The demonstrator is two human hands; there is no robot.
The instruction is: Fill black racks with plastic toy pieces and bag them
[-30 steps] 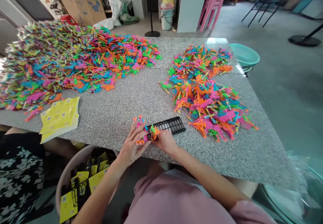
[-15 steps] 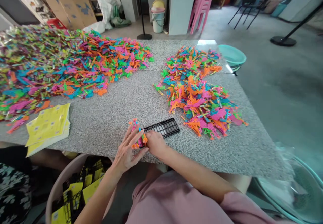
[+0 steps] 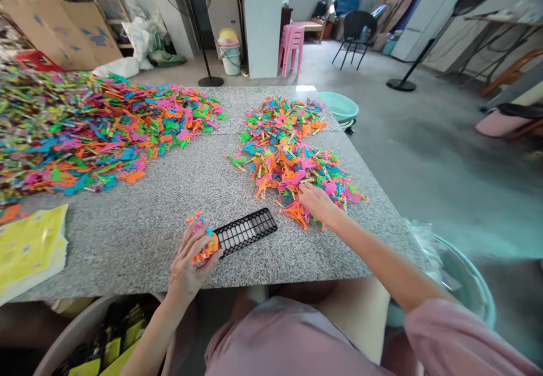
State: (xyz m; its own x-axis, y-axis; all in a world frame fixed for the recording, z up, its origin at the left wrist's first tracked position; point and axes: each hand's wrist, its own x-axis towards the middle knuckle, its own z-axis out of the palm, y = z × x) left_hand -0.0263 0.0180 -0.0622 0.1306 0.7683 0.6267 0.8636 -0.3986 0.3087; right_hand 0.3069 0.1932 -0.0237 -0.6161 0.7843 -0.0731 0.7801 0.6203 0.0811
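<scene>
Cupping probably light, stiff toys (image 3: 208, 248), best pinched mid-body, the left grip (image 3: 185, 262) curls inward. What the right grip (image 3: 316, 201) holds is unclear.

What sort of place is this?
Probably a small workshop rather than a home: heaps of bright plastic pieces lie on a large speckled table, a stack of yellow sheets sits at its left, and pink stools are stacked beyond it.
</scene>
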